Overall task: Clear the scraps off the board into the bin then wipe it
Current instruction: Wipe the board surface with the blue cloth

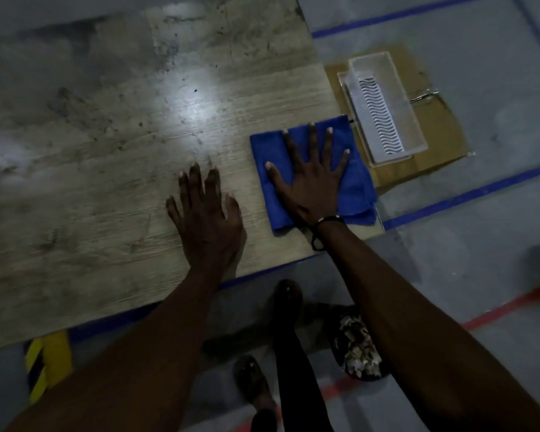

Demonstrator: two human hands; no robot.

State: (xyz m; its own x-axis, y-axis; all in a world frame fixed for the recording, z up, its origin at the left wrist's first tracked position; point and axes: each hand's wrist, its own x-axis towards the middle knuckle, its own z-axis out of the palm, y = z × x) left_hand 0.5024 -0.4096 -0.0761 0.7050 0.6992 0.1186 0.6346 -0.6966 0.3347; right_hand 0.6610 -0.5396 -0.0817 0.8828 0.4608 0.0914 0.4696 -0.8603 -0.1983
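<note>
A large worn wooden board [113,157] fills the left and middle of the view. A folded blue cloth [360,185] lies on its near right corner. My right hand [309,179] rests flat on the cloth, fingers spread and pressing down. My left hand [208,219] lies flat on the bare board just left of the cloth, fingers apart, holding nothing. On the floor under my right forearm stands a dark bin [359,344] with pale scraps inside, partly hidden by the arm.
A clear plastic tray [384,104] sits on brown cardboard [440,135] on the floor beyond the board's right edge. Blue and red tape lines mark the grey floor. My feet [253,381] stand below the board's near edge. A yellow-black striped block [44,363] is at lower left.
</note>
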